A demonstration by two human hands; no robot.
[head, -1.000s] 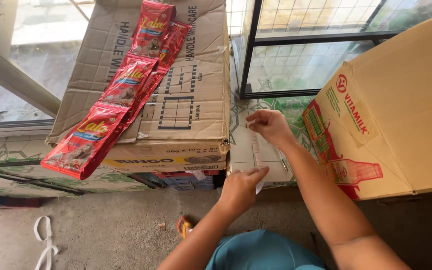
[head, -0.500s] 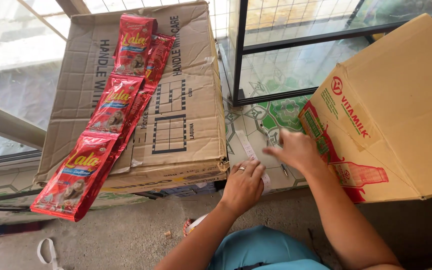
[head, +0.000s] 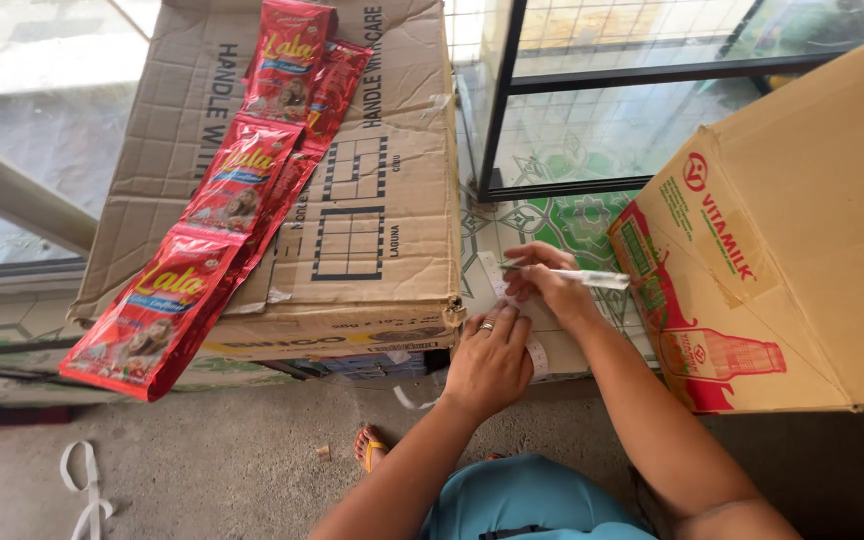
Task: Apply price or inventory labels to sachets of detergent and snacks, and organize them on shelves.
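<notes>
2 red sachet strips (head: 214,205) lie on the flattened carton (head: 372,190) at far left. Next, the left hand (head: 489,362) presses flat on a white paper strip (head: 535,352). The right hand (head: 550,283) pinches a pen (head: 582,276), its long axis horizontal, tip pointing left.

Left hand (head: 490,358), ring on one finger, pressed flat on a white paper strip (head: 512,312) lying over the patterned tile ledge (head: 572,225). Right hand (head: 550,285) just above it, fingers pinched round a clear-barrelled pen (head: 584,276) held level, tip toward the left. To the left, a flattened cardboard box (head: 372,200) carrying a chain of red sachets (head: 222,200) hanging over its near edge. To the right, a tilted carton (head: 802,230) with red and green print.
</notes>
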